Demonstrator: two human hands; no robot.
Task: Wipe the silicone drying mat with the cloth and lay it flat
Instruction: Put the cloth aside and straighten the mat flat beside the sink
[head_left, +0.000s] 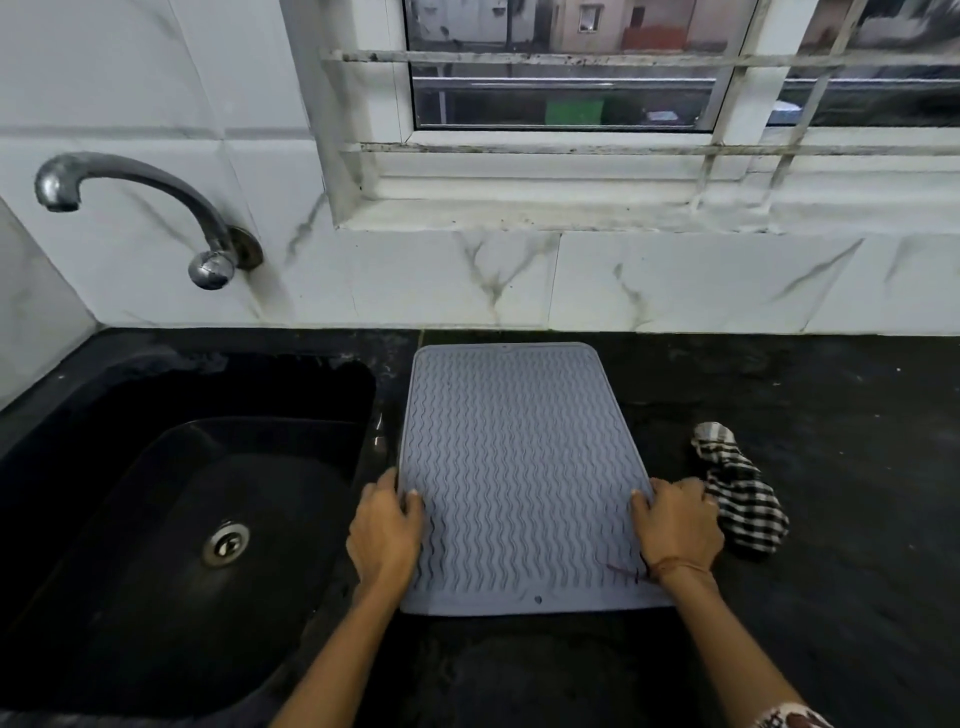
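- Left hand (385, 525) and right hand (678, 522) each grip a long side edge of the grey wavy-ribbed silicone drying mat (522, 467).
- Mat lies flat on the black stone counter (831, 415), its long axis running from near edge to wall.
- Black-and-white checked cloth (740, 493) lies crumpled just right of the mat, touching the right hand.
- Black sink (182, 519) sits left of the mat.

1. The left hand (385, 525) covers part of the mat's (522, 467) left edge; whether its fingers curl under cannot be told.
2. The right hand (678, 525) hides the mat's right edge and the near end of the cloth (743, 493).
3. The sink (171, 545) is cut off at the left and bottom edges.
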